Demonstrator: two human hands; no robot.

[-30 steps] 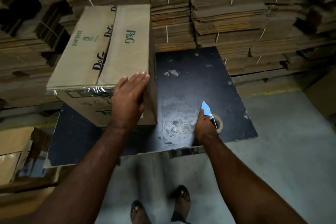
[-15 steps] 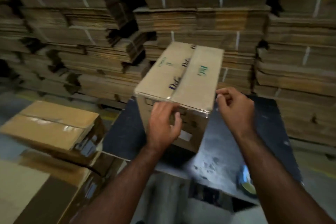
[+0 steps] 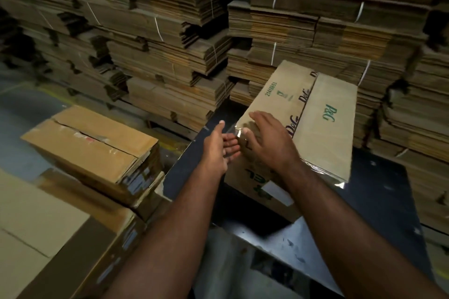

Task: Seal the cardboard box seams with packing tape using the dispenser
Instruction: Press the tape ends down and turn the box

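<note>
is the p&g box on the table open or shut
Shut: both top flaps of the box lie flat and meet at the centre seam, with clear tape along the near edge.

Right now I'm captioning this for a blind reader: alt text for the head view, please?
Both bare hands meet at the near left corner of a printed cardboard box on a dark table: right hand flat on top, left hand open against its side. Taped boxes sit left, bundled flat cartons behind.

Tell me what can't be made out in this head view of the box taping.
- Tape dispenser: not in the head view.
- Near left corner of the printed box: covered by the right hand.
- Left hand fingertips: hidden beside that corner.
- Box's side print: cut off by the right forearm.
</note>
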